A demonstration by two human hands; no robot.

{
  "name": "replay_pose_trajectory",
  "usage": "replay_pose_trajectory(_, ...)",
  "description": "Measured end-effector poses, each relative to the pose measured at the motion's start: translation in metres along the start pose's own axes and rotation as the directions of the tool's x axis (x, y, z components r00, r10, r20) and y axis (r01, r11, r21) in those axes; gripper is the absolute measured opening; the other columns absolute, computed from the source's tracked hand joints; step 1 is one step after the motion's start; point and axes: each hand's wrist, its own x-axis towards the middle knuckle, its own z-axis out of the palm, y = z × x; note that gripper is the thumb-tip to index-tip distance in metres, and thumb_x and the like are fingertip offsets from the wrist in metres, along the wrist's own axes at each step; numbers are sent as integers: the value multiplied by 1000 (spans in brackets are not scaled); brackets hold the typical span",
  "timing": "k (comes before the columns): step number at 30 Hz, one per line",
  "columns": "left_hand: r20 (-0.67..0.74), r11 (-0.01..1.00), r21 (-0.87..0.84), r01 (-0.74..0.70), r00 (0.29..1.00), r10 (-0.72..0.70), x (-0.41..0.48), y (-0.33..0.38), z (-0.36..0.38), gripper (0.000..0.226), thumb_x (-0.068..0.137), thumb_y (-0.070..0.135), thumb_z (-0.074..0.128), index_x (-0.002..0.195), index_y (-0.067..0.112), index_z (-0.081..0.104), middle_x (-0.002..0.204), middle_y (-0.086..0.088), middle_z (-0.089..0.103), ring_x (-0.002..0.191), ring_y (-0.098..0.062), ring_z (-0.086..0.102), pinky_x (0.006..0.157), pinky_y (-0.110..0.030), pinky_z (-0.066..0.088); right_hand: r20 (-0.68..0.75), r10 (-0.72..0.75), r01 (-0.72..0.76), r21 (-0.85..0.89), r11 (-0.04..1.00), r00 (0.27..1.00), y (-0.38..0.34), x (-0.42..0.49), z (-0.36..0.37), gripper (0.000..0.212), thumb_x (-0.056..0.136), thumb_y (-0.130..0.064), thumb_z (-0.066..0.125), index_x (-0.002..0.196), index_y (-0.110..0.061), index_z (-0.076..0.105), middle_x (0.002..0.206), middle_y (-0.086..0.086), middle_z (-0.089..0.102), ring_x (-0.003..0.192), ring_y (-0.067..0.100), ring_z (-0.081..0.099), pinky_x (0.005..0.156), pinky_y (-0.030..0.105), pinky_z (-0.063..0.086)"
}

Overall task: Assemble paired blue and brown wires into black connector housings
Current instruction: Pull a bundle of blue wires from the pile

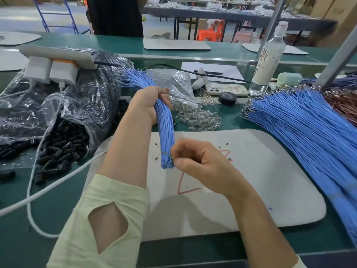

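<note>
Blue wires (165, 130) stood bundled upright over the mat (260, 171). The left hand (151, 105) gripped their upper part, fingers curled round. The right hand (199, 159) pinched their lower end.

one view, riding on the person's head and looking forward and steeply down along both forearms, so the left hand (152, 105) and right hand (195, 159) sit close in, dead centre, with the blue wire bundle (165, 128) between them and a pale sleeve (92, 219) crowding the bottom edge. it's a wide lens: the green table (229, 122) and white mat (251, 171) bow outward at the sides, and the top strip reaches across to a far table (222, 13) and orange stools (207, 34), small and soft.
</note>
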Motion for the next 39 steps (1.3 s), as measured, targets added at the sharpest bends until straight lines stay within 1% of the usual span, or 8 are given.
replay_pose_trajectory(9,-124,974,-67,-216,970,207,-6,17,1,15,94,-1,44,82,4,51,61,1,42,34,-3,39,38,-15,37,219,236,-184,-230,955,947,-3,-40,4,24,91,-25,63,69,-21,55,57,-12,46,55,3,40,55,19,33)
replay_pose_trajectory(14,72,951,78,-299,953,294,-32,12,11,6,92,-1,49,92,1,54,68,-1,49,44,-3,43,41,-14,40,-529,316,-516,-287,807,788,17,-1,-37,27,91,-28,57,68,-13,56,57,-1,65,50,12,62,55,29,53)
replay_pose_trajectory(20,336,892,291,-347,910,244,-59,-12,2,13,89,-4,52,99,0,59,74,-3,54,50,-4,47,44,-15,42,-711,367,-775,-402,488,600,53,27,-78,20,91,-23,53,108,-11,56,110,14,63,106,32,54,84,34,43)
replay_pose_trajectory(23,335,893,321,-317,920,206,-68,-26,-9,14,89,-6,52,96,2,61,72,-2,52,50,-4,46,44,-15,41,-758,118,-665,-473,578,642,46,28,-73,28,95,-28,50,115,-12,61,116,13,60,110,31,51,91,36,40)
replay_pose_trajectory(26,299,918,298,-263,939,172,-76,-39,-14,16,89,-7,50,103,-3,59,65,1,52,48,-4,45,42,-14,40,-701,124,-332,-169,928,703,18,37,-47,36,98,-44,45,93,-15,67,94,2,68,94,18,61,77,29,44)
replay_pose_trajectory(30,292,941,254,-225,945,148,-89,-43,-15,15,87,-10,51,94,2,56,70,-2,57,45,-5,46,39,-16,39,-115,352,-252,501,828,929,-18,59,-20,57,98,-54,32,106,-7,63,80,6,67,63,18,61,60,26,50)
replay_pose_trajectory(33,292,902,320,-290,936,198,-96,-38,-20,22,85,-11,50,86,11,53,64,-2,52,45,-8,46,40,-19,39,-121,278,-183,502,845,953,-30,81,-5,36,100,-32,45,115,-1,55,93,17,66,58,19,58,41,23,43)
replay_pose_trajectory(39,-22,624,761,-178,954,298,-71,-40,-47,41,88,15,60,118,8,33,98,-8,56,72,-18,60,58,-32,52,-190,302,-244,280,929,934,1,115,26,16,96,-7,49,107,0,58,90,13,63,75,22,60,62,28,51)
